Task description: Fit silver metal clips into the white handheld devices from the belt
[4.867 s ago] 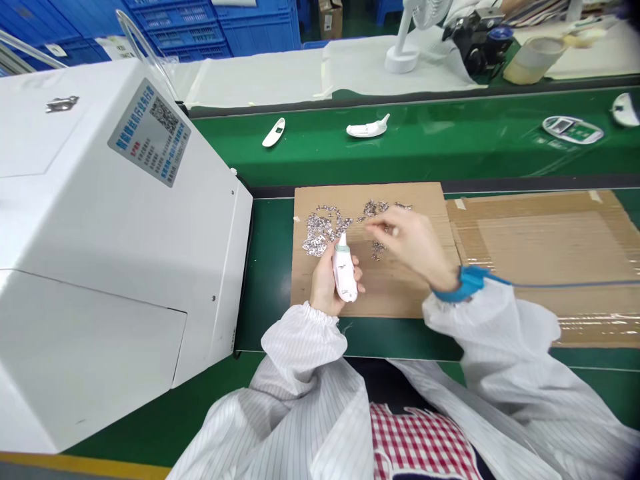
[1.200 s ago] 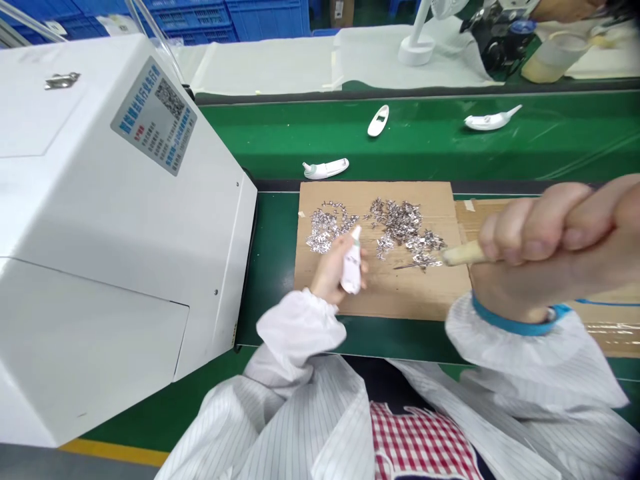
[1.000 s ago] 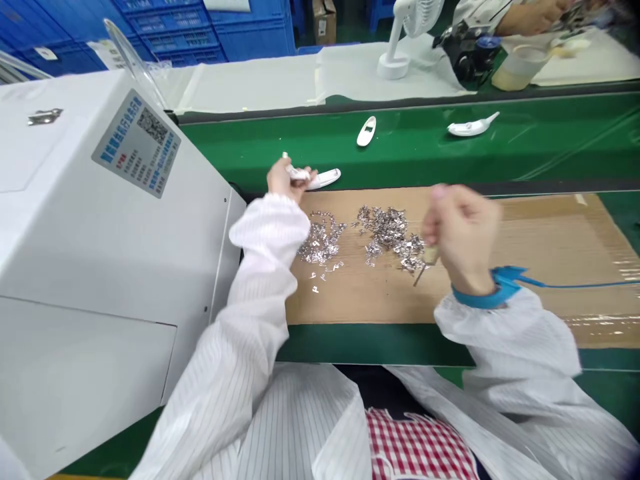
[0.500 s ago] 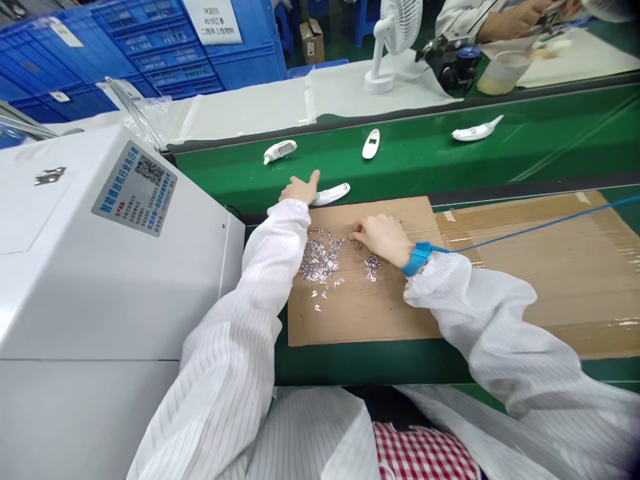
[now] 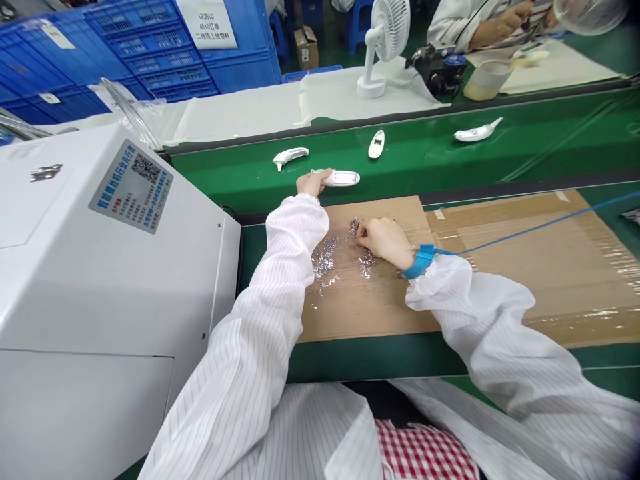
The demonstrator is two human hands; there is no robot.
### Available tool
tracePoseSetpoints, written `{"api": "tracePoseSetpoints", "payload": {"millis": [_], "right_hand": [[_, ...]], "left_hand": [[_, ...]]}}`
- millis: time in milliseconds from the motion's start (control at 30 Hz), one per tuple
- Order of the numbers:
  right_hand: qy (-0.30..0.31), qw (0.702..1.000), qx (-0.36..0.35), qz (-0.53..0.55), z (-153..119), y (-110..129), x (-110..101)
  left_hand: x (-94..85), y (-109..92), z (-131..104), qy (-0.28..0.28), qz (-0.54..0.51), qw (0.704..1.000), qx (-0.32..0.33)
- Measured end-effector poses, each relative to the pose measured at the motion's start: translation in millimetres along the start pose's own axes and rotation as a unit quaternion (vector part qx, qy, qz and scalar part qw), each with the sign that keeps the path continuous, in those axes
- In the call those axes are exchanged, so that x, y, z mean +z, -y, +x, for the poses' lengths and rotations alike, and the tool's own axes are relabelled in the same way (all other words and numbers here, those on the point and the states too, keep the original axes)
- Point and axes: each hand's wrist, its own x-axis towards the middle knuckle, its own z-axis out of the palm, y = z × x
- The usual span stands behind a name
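Observation:
My left hand reaches over the green belt, thumb and fingers closed on the near end of a white plastic housing. The housing lies roughly level, with a long recess facing up. My right hand, with a blue wrist strap, rests over the cardboard sheet. Its fingertips are pinched together among small shiny metal pieces; whatever they hold is too small to make out. One loose heap of metal pieces lies to the left of that hand, and a smaller cluster sits just below it.
More white housings, one at left, one upright and one at right, lie on the green belt. A white machine stands at left. Beyond are a fan, blue crates and another person's hands. A blue cord crosses the right side.
My left hand has moved up and right, and the housing in it has swung level. The other housings on the belt have shifted slightly right. My right hand has barely moved.

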Motion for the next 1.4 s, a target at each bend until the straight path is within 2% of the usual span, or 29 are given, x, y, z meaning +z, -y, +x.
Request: {"api": "tracePoseSetpoints", "payload": {"millis": [67,167,200,267,400,500,600,700,767,800,867,967,1033,1200,1400], "right_hand": [[-0.003,1.0,-0.003,0.013,-1,-6,-1],[-0.01,0.999,-0.018,0.024,-4,-10,-2],[-0.014,0.999,-0.024,0.025,-4,-10,-2],[-0.022,0.999,-0.032,0.018,-5,-7,-1],[-0.036,0.999,-0.037,-0.002,-7,-2,0],[-0.05,0.997,-0.053,0.011,-13,-4,-5],[-0.088,0.988,-0.073,0.107,-27,-7,-16],[-0.1,0.962,-0.081,0.24,-50,-3,-25],[-0.092,0.937,-0.097,0.322,-67,4,-28],[-0.084,0.924,-0.111,0.356,-75,9,-28],[-0.06,0.903,-0.136,0.404,-88,17,-27],[-0.021,0.888,-0.171,0.427,-98,25,-23],[-0.021,0.881,-0.193,0.432,-100,27,-18],[-0.042,0.868,-0.222,0.442,-102,26,-11],[-0.071,0.882,-0.271,0.379,-109,26,-11]], "left_hand": [[-15.4,-10,-14,0.023,-0.094,0.995,0.011],[-44.4,-24,-52,0.136,-0.232,0.963,-0.004],[-53.8,-27,-67,0.176,-0.256,0.951,-0.014],[-70.1,-27,-101,0.187,-0.262,0.946,-0.032],[-91.2,-6,-162,0.166,-0.25,0.952,-0.054],[-99.9,19,-197,0.195,-0.224,0.947,-0.12],[-102.6,37,-222,0.188,-0.272,0.922,-0.2],[-99.5,44,-237,0.19,-0.37,0.867,-0.273],[-94.3,45,-241,0.203,-0.403,0.842,-0.296],[-90.9,46,-242,0.2,-0.407,0.842,-0.292],[-82.7,47,-244,0.174,-0.397,0.863,-0.259],[-70.1,49,-248,0.132,-0.372,0.898,-0.193],[-63.7,49,-252,0.123,-0.362,0.908,-0.171],[-57.0,45,-259,0.109,-0.364,0.914,-0.14],[-55.2,39,-263,0.111,-0.374,0.911,-0.138]]}}
